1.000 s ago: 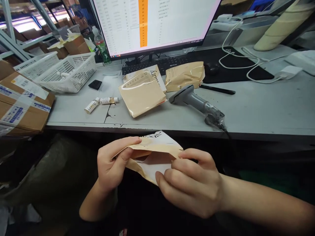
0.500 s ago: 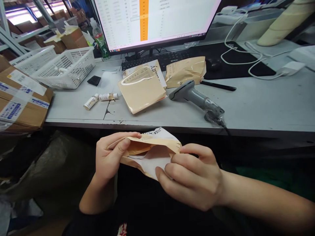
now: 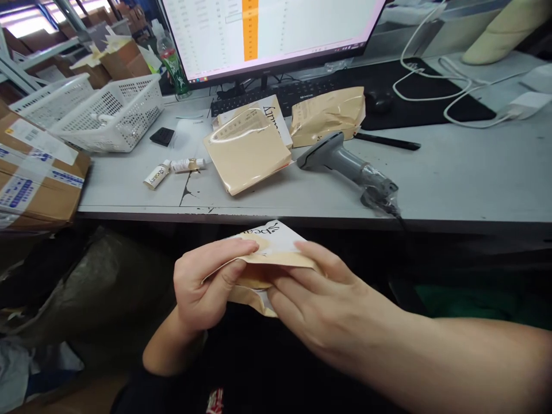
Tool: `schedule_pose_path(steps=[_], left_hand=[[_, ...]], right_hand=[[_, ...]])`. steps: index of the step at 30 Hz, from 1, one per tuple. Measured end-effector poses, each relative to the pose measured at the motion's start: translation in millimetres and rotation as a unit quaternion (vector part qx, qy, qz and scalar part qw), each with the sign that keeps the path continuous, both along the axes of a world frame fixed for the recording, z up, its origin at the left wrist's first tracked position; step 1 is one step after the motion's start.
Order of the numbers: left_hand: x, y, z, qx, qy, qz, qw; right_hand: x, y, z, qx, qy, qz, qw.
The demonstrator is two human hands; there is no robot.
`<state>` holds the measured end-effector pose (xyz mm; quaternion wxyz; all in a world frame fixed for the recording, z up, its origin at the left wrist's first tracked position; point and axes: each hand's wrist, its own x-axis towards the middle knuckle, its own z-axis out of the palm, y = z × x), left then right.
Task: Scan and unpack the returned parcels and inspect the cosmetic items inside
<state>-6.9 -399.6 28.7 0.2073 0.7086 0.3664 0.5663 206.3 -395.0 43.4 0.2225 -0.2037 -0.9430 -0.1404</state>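
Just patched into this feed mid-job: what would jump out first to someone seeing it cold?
At the bottom middle, below the desk edge, the left hand and right hand grip a tan packet with a white printed face. On the grey desk above lie two more tan packets, with a grey barcode scanner to their right. A bright monitor with an orange column fills the top.

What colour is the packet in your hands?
Tan packet with a white printed face, seen in the head view.
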Motion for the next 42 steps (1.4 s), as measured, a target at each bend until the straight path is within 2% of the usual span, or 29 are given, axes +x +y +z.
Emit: schedule_pose_path(steps=[5, 8, 10, 12, 15, 18, 20, 22, 26, 28, 29, 31, 33, 35, 38, 40, 42], left_hand=[[2, 4, -5.6, -0.026, -0.006, -0.009, 1.000], [2, 4, -2.4, -0.042, -0.017, -0.014, 0.999], [1, 5, 3.0, -0.087, -0.030, -0.040, 0.995], [-1, 7, 8.7, -0.160, -0.063, -0.103, 0.980], [-6, 12, 12.9, -0.239, -0.126, -0.212, 0.939], [-14, 19, 10.6, -0.267, -0.170, -0.326, 0.891], [-17, 23, 5.8, -0.274, -0.176, -0.371, 0.870], [-17, 28, -2.6, -0.276, -0.173, -0.340, 0.882], [-8, 41, -29.4, -0.318, -0.154, -0.141, 0.925], [-2, 49, -42.0, -0.333, -0.156, -0.059, 0.928], [1, 53, -46.5, -0.333, -0.176, -0.038, 0.925], [4, 59, -51.2, -0.327, -0.247, -0.027, 0.912], [6, 63, -51.6, -0.312, -0.311, -0.027, 0.897], [7, 65, -50.2, -0.295, -0.333, -0.016, 0.895], [9, 64, -49.0, -0.286, -0.317, -0.002, 0.904], [12, 62, -48.3, -0.286, -0.320, -0.007, 0.903], [15, 59, -46.7, -0.288, -0.339, -0.019, 0.895]], right_hand=[[2, 6, -10.9, -0.017, 0.013, 0.010, 1.000], [6, 12, -5.0, -0.025, 0.020, 0.018, 0.999], [10, 17, 1.4, -0.030, 0.024, 0.027, 0.999], [13, 23, 8.2, -0.044, 0.044, 0.034, 0.997], [17, 32, 19.8, -0.064, 0.077, 0.054, 0.993], [21, 43, 33.8, -0.119, 0.047, 0.070, 0.989], [23, 52, 43.2, -0.179, 0.029, 0.076, 0.980], [26, 62, 51.4, -0.224, 0.039, 0.072, 0.971], [31, 81, 61.0, -0.263, 0.119, 0.024, 0.957], [33, 89, 60.2, -0.259, 0.182, 0.001, 0.948], [33, 92, 57.8, -0.243, 0.223, -0.011, 0.944], [32, 97, 48.5, -0.197, 0.323, -0.035, 0.925], [26, 101, 34.0, -0.193, 0.414, -0.050, 0.888], [17, 104, 16.6, -0.273, 0.440, -0.050, 0.854], [0, 111, -6.2, -0.403, 0.404, -0.065, 0.819], [-9, 116, -14.0, -0.426, 0.405, -0.086, 0.805], [-14, 122, -15.2, -0.412, 0.421, -0.096, 0.803]])
